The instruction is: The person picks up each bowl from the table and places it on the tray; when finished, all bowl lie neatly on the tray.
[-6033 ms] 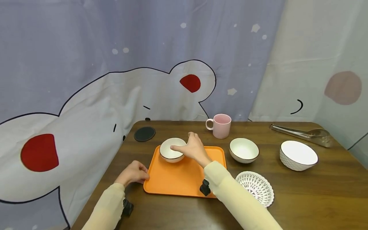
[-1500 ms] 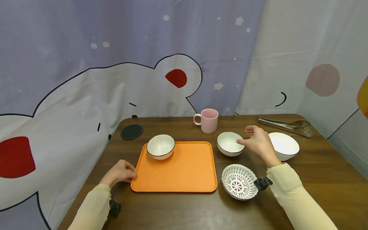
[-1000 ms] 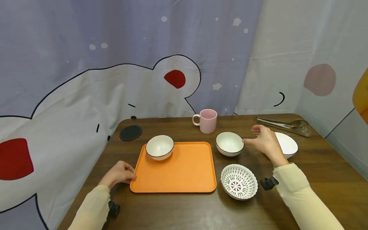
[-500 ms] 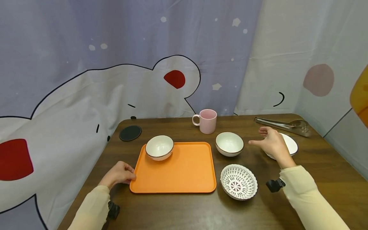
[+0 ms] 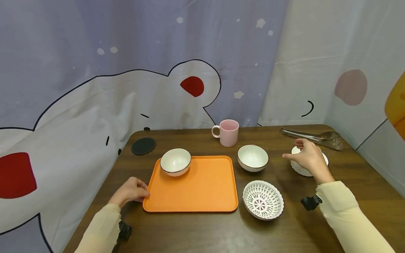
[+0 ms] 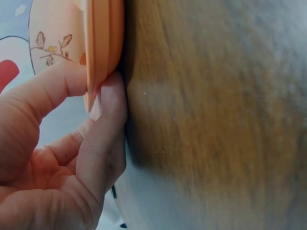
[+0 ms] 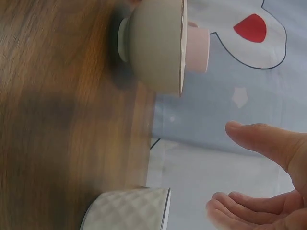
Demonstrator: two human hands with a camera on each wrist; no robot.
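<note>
My left hand (image 5: 131, 191) pinches the left edge of the orange tray (image 5: 205, 186). In the left wrist view the thumb (image 6: 53, 84) lies on the tray's upper side and a finger is under its rim. On the tray's back left corner sits a white bowl (image 5: 175, 161) with a dark rim. My right hand (image 5: 308, 159) is in the air with thumb and fingers spread, holding nothing. It partly hides a white bowl with a diamond-textured side (image 5: 299, 169); the right wrist view shows that side below the fingers. Left of this hand stands another white bowl (image 5: 253, 158).
A white lattice-patterned bowl (image 5: 263, 202) stands right of the tray. A pink mug (image 5: 229, 133) is at the back of the wooden table (image 5: 202, 232). Metal tongs (image 5: 316, 137) lie at the back right, a dark round coaster (image 5: 143, 146) at the back left.
My right hand has moved from the bowl on the tray rightward, past the plain white bowl, to the textured bowl. The left hand stays at the tray's edge. The head view has shifted slightly.
</note>
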